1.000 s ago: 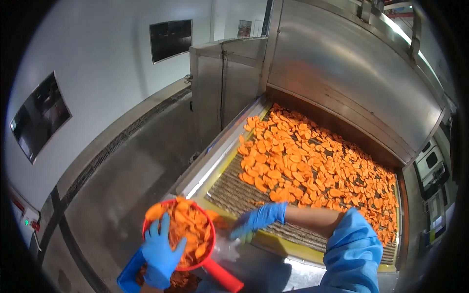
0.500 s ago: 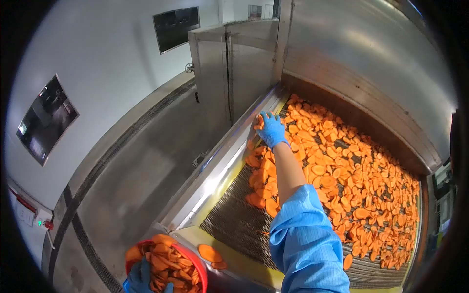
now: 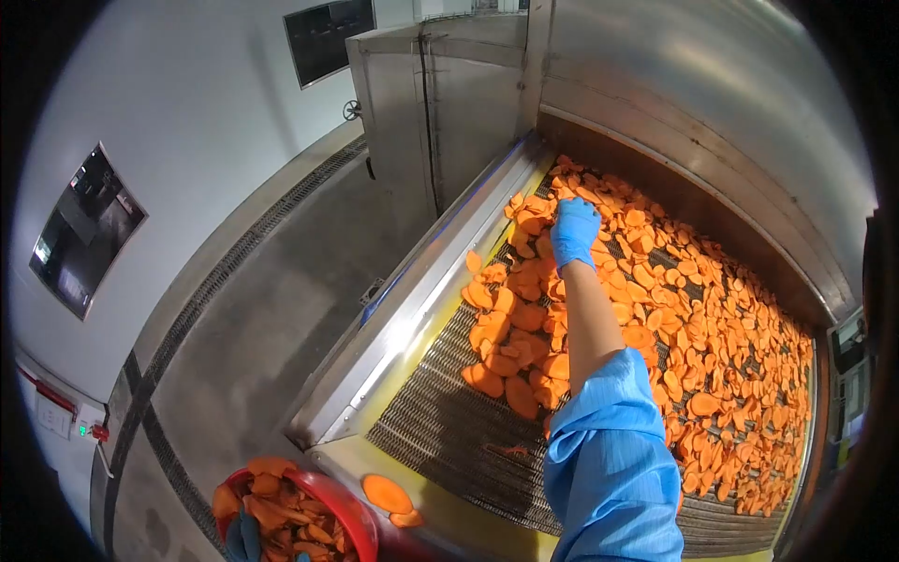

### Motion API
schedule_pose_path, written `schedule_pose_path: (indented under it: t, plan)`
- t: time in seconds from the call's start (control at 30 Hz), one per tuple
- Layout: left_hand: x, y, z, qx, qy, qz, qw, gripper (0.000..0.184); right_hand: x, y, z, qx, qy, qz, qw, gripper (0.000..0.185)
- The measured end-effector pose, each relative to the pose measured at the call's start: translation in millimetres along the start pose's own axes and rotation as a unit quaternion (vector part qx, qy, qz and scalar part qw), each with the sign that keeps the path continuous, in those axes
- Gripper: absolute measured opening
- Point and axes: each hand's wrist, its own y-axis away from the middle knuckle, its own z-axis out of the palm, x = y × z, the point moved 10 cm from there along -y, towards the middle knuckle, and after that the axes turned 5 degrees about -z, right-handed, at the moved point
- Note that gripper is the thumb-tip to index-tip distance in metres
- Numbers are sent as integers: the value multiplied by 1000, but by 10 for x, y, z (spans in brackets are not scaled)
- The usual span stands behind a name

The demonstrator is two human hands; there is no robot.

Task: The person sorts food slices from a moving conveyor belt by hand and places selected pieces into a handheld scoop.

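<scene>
Wall box [image 3: 53,415] at 8 o'clock bears a pale face whose marks are too small to read; beside it, a control unit [image 3: 91,423] shows a small green light and a red part.

Red tub [image 3: 362,513] stands at 7 o'clock, cut by the lower edge of the view. It is heaped with orange-coloured slices [image 3: 530,348], some reaching its rim. The left hand [image 3: 246,537], in a blue glove, lies against the heap at the tub's near left side; only part of it shows, so its opening and grip cannot be told.

Two slices lie on the metal ledge [image 3: 435,517] just right of the tub, one large, one small, touching.

The mesh belt [image 3: 426,436] runs from 6 o'clock up to 1 o'clock and across to 4 o'clock, carrying many more slices: piled at its left side, more thinly spread at right. The right hand [image 3: 575,228], blue-gloved, is over the slices at 2 o'clock, fingers drawn in; whether it grips any cannot be told. Its blue sleeve [image 3: 613,459] is pushed up the forearm. A metal hood [image 3: 693,103] stands beyond the belt at 1 o'clock.
</scene>
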Motion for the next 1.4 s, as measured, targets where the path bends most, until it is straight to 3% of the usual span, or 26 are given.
schedule_pose_path:
  t: [0.1, 0.13, 0.2, 0.23, 0.3, 0.33, 0.37, 0.4, 0.57, 0.67, 0.7, 0.77, 0.8, 0.87, 0.93, 1.0, 1.07, 1.13, 1.2, 1.27, 1.3, 1.33, 1.4]
  plan:
    - [-18, -11, 0, 4, -12, 2, 1000, 82, -235, 56, 163, 42, -169, -107, 979, 39]
    - [-30, 2, -18, 0, -2, 3, 1000, 81, -307, 79, 143, 43, -172, -106, 978, 39]
    - [-6, 2, -23, -5, 5, 5, 1000, 78, -754, 194, 166, 6, -171, -222, 960, 35]
    - [9, -13, -31, -7, 6, 5, 1000, 77, -792, 177, 353, -44, -140, -232, 962, 37]
    - [20, -38, -55, -11, 11, 1, 1000, 75, -292, 103, 374, -121, -41, 5, 992, 39]
    - [28, -54, -63, -14, 14, -4, 1000, 74, -65, 67, 499, -95, 10, 30, 995, 39]
    - [45, -83, -62, -18, 20, -6, 1000, 73, 164, 144, 401, -129, 78, 85, 985, 38]
    - [47, -80, -48, -21, 25, -8, 999, 72, 320, 136, 397, -104, 50, 98, 988, 38]
    - [-13, -65, -16, -18, -17, -10, 1000, 74, 99, 234, 38, -9, -59, -38, 997, 37]
    - [-153, -20, 151, -38, 66, -11, 997, 78, -410, 398, -29, 8, -297, -152, 943, 34]
    - [-186, -13, 172, -12, 96, 5, 995, 77, -693, 479, -101, -90, -252, -170, 948, 34]
    - [-276, -10, 267, -22, 80, -17, 996, 77, -1078, 721, -193, -98, -315, -233, 915, 32]
    - [-302, -25, 304, -35, 68, -39, 996, 77, -1211, 784, -164, -95, -274, -245, 925, 33]
    - [-343, -43, 343, -60, 43, -85, 994, 77, -1293, 840, -145, -81, -170, -233, 954, 34]
    - [-314, -23, 271, -75, 35, -112, 990, 78, -1346, 878, -16, -103, -193, -233, 947, 35]
    - [-74, -53, -3, -54, -29, -58, 996, 74, -1362, 899, -67, -125, -218, -237, 939, 37]
    - [-99, -61, -16, -124, -47, -108, 985, 76, -1094, 868, -449, -50, -358, -190, 913, 34]
    - [-102, -15, 4, -27, 58, -53, 997, 78, -719, 1008, -891, -127, -579, -83, 801, 28]
    - [-101, -16, 3, -20, 72, -42, 996, 85, -477, 1224, -736, -206, -476, -139, 843, 32]
    - [-88, -7, -60, 15, 97, -26, 995, 82, -323, 1559, -693, -197, -311, -267, 890, 42]
    - [-83, -14, -58, 23, 103, -16, 994, 81, -222, 1674, -863, -163, -302, -248, 906, 48]
    - [-84, -9, -67, 29, 108, -9, 994, 79, -83, 1818, -1079, -108, -334, -206, 913, 42]
    - [-84, -15, -94, 38, 129, -2, 991, 76, -200, 2257, -1548, -69, -282, -225, 930, 37]
